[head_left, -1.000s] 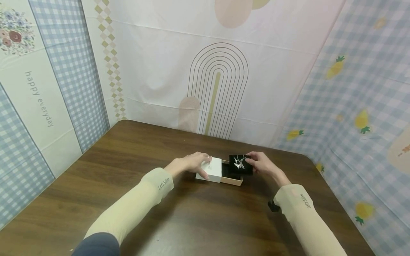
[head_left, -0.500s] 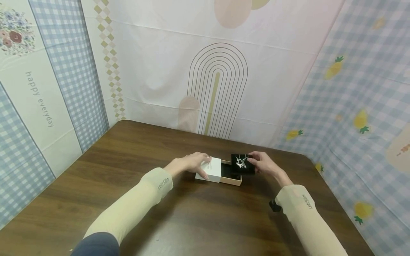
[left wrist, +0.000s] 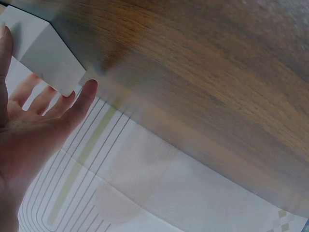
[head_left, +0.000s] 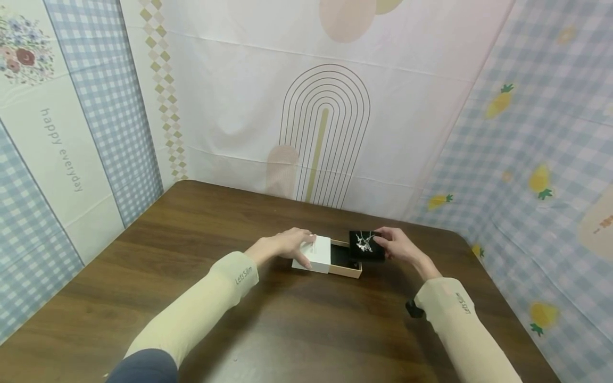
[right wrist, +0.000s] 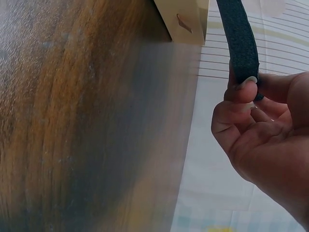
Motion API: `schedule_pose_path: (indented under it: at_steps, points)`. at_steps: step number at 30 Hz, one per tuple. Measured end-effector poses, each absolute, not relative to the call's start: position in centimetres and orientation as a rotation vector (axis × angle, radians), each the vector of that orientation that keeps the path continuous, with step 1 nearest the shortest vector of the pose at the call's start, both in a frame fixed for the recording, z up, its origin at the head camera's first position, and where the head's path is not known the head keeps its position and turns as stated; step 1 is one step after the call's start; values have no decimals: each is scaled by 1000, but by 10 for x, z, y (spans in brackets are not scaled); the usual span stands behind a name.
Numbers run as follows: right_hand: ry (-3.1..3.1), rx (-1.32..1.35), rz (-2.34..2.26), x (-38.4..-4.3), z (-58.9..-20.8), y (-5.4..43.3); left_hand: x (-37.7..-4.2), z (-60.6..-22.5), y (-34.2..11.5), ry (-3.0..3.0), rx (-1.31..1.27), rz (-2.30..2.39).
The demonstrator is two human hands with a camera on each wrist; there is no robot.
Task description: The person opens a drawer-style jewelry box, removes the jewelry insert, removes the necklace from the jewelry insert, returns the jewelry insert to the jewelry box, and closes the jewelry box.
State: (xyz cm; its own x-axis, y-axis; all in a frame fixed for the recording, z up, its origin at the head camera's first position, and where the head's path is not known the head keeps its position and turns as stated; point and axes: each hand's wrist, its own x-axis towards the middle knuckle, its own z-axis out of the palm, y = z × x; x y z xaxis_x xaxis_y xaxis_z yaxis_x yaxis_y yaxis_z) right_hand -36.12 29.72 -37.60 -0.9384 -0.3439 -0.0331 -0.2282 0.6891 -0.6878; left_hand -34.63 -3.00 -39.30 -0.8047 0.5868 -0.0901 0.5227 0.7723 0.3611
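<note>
My left hand [head_left: 287, 244] grips a white box sleeve [head_left: 322, 255] on the table, thumb at its near side and fingers at the far side. In the left wrist view the fingers lie along the side of the sleeve [left wrist: 55, 58]. A tan drawer [head_left: 346, 271] with a dark inside sticks out of the sleeve to the right. My right hand [head_left: 396, 246] pinches the right edge of a black foam pad [head_left: 372, 256], held raised over the drawer's right end. On the pad lies a silver necklace [head_left: 364, 244]. The right wrist view shows the pad edge-on [right wrist: 241, 46] between thumb and fingers.
The brown wooden table [head_left: 287, 330] reaches back to a white curtain [head_left: 230, 117] with printed arches. Blue checked cloth hangs at left and right. A small slot shows in the drawer's end [right wrist: 193, 9] in the right wrist view.
My right hand has moved slightly to the right with the foam pad and necklace, baring more of the drawer's inside. The left hand and the box have stayed in place.
</note>
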Motion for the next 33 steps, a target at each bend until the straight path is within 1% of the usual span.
schedule_pose_path:
  at_steps: [12, 16, 23, 33]
  points:
    - [2733, -475, -1103, -356, -375, 304, -346, -393, -29, 2777, 911, 477]
    - [2730, -479, -1110, -351, -369, 303, -347, -394, -29, 2777, 914, 478]
    - [2731, -469, -1099, -358, -376, 313, -346, -395, -30, 2770, 906, 480]
    - [2732, -477, -1107, -354, -373, 318, -346, -394, -30, 2775, 900, 485]
